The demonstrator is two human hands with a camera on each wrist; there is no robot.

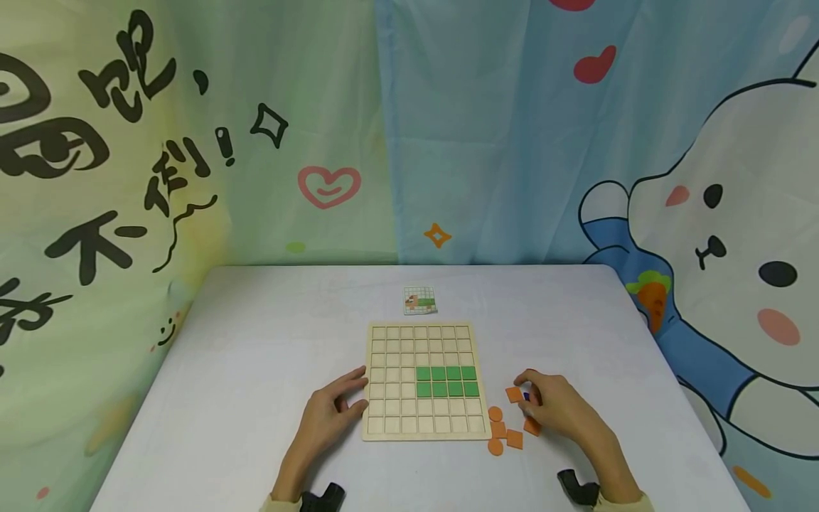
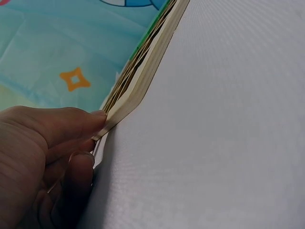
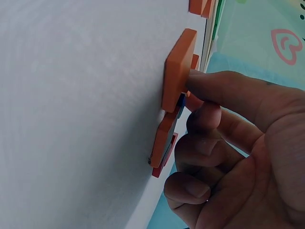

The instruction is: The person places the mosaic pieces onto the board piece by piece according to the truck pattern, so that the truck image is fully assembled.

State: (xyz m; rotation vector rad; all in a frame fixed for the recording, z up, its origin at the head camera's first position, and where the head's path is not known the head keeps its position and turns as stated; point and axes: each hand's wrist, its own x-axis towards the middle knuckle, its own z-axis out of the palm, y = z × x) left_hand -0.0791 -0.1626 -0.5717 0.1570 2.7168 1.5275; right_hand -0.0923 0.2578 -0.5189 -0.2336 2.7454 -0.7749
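Note:
A pale wooden grid board lies on the table, with green square tiles filling several cells right of its middle. My left hand rests at the board's left edge, thumb and forefinger apart along it. In the left wrist view the thumb touches the board's rim. Right of the board, my right hand hovers low over loose tiles, a dark blue tile showing between forefinger and thumb. In the right wrist view the thumb tip meets an orange tile; a red tile lies beyond.
Near the board's lower right corner lie orange squares and orange discs. Behind the board is a small pattern card. A white cloth covers the table; a printed curtain hangs behind it.

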